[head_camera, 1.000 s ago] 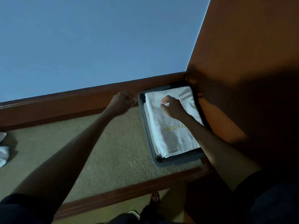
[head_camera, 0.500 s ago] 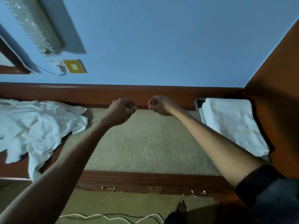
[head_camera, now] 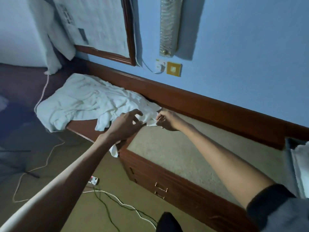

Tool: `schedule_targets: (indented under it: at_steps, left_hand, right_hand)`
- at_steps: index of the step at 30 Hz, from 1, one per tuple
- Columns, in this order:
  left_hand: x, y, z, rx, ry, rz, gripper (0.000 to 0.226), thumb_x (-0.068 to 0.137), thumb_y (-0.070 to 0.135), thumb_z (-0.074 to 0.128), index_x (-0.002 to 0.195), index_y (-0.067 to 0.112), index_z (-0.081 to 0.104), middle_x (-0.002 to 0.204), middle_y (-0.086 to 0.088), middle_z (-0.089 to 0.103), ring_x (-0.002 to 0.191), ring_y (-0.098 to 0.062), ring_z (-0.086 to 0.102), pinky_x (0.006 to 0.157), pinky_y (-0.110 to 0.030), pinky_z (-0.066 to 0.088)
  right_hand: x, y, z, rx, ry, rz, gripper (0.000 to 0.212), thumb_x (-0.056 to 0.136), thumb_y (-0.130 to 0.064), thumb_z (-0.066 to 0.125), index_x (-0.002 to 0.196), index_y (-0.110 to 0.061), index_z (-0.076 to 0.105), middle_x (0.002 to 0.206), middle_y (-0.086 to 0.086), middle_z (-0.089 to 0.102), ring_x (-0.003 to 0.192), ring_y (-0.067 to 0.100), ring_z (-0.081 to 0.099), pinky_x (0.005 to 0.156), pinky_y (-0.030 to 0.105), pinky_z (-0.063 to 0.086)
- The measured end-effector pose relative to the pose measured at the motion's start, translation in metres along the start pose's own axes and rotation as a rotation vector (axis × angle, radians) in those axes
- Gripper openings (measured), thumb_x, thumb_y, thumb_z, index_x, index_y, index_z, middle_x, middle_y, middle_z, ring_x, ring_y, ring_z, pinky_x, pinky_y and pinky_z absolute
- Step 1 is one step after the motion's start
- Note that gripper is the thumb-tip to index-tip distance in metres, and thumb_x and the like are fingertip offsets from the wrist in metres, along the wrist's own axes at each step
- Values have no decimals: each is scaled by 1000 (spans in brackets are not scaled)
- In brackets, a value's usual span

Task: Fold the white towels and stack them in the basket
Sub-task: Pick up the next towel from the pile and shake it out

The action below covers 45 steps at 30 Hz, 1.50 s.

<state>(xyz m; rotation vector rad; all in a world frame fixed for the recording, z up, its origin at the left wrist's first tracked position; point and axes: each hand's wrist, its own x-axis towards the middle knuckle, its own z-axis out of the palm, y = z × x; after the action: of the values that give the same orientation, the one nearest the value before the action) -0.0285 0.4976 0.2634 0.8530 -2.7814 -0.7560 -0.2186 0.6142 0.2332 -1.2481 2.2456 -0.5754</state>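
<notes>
Your right hand (head_camera: 167, 120) pinches one corner of the towels (head_camera: 87, 101); the left hand (head_camera: 127, 122) (fingers spread) should grip at 9 o'clock

- No text can be read.
- The framed sheet (head_camera: 100, 22) on the wall, up and left of the left hand (head_camera: 127, 124), carries print too blurred to read.
- The white towel (head_camera: 150, 117) pinched by the right hand (head_camera: 167, 120) shows no legible mark.

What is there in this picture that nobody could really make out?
Head view:
- basket: cut by the right edge; towel count inside hidden.
- towel pile: crumpled, so number of towels unclear.
- left hand: its own back hides any grip on the pile.
</notes>
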Motion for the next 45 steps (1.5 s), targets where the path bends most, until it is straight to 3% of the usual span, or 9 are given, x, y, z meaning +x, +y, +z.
schedule_targets:
  at_steps: [5, 8, 13, 18, 27, 32, 35, 41, 45]
  left_hand:
    - [6, -78, -30, 8, 33, -136, 25, 99, 34, 59, 124, 32, 62, 105, 13, 73, 90, -13, 58, 78, -35, 48]
    - [24, -123, -46, 26, 41, -199, 21, 97, 34, 59, 118, 33, 63, 99, 15, 72, 91, -16, 64, 80, -38, 53]
    - [71, -191, -64, 103, 32, -297, 19, 98, 34, 58, 116, 34, 65, 100, 12, 70, 94, -14, 59, 68, -31, 42]
    - [117, -245, -78, 132, -15, -355, 23, 97, 34, 60, 119, 29, 66, 109, 7, 73, 101, -19, 66, 80, -34, 52]
    - [189, -328, -78, 157, -128, -385, 20, 98, 34, 60, 117, 30, 65, 103, 8, 74, 105, -18, 63, 83, -35, 51]
    - [240, -387, -73, 184, -182, -386, 16, 97, 37, 62, 111, 32, 67, 100, 9, 75, 105, -19, 64, 81, -35, 49]
    - [279, -426, -64, 169, -207, -406, 12, 95, 43, 62, 104, 35, 66, 99, 2, 75, 101, -23, 68, 81, -36, 53]
    - [356, -504, -41, 97, -259, -403, 33, 98, 37, 61, 128, 22, 60, 114, -5, 73, 119, -31, 60, 92, -41, 49]
    - [395, -544, -23, 45, -303, -395, 55, 100, 37, 61, 146, 11, 45, 141, -15, 56, 133, -35, 50, 107, -43, 41]
  right_hand:
    - [61, -56, 27, -78, -73, -46, 27, 94, -32, 68, 116, -16, 68, 119, 4, 70, 110, 24, 65, 83, 29, 49]
    - [108, -78, 44, -45, -138, -61, 25, 94, -34, 68, 110, -16, 68, 110, 3, 71, 106, 24, 67, 82, 30, 49]
    - [193, -102, 72, 2, -205, -48, 22, 93, -37, 69, 101, -17, 68, 104, 7, 74, 92, 24, 72, 88, 40, 57]
    - [262, -116, 94, 23, -224, -26, 19, 95, -36, 65, 79, -29, 58, 98, 1, 69, 97, 27, 70, 88, 39, 57]
    - [344, -117, 123, 106, -243, 86, 37, 95, -41, 65, 102, -5, 68, 99, 12, 74, 91, 30, 70, 89, 46, 57]
    - [393, -107, 132, 111, -239, 168, 41, 95, -46, 62, 103, -5, 66, 104, 16, 74, 96, 34, 69, 90, 46, 56]
    - [429, -110, 140, 99, -212, 204, 37, 95, -52, 61, 107, -17, 64, 115, 7, 71, 107, 28, 67, 92, 39, 53]
    - [507, -135, 178, 67, -69, 237, 51, 99, -49, 58, 128, -8, 54, 128, 15, 63, 119, 34, 58, 95, 41, 49]
    - [552, -141, 225, 36, -1, 264, 57, 100, -54, 53, 143, -17, 48, 137, 18, 49, 128, 37, 47, 101, 47, 46]
